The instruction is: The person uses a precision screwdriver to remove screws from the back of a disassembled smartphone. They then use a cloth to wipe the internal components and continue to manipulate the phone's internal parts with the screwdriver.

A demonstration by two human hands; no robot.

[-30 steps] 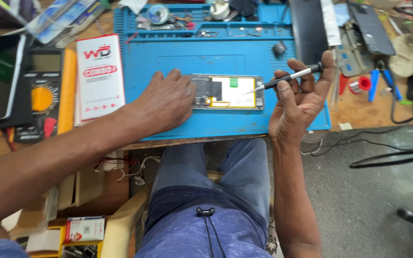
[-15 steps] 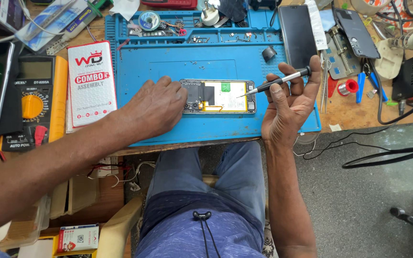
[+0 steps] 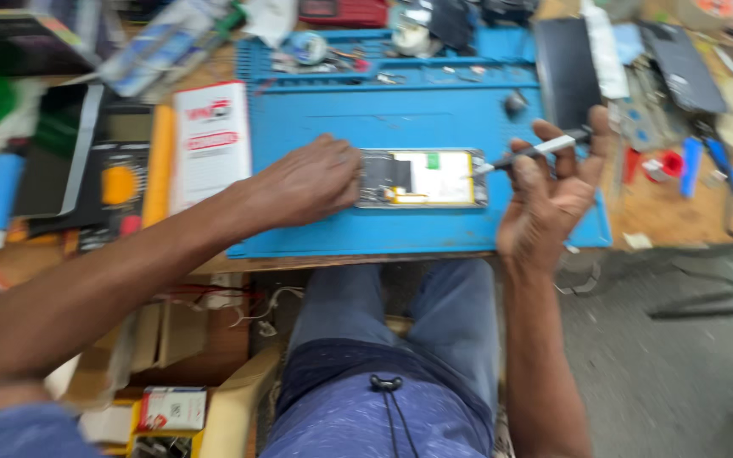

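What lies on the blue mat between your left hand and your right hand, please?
In the head view, the opened phone lies between them: the left hand rests on its left end, the right hand holds a screwdriver at its right end.

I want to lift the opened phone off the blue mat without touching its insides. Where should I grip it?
Pinch the opened phone by its two long metal edges, from above at the right half; it lies flat, open side up, and the left hand covers its left end. Keep clear of the slim screwdriver at its right end.
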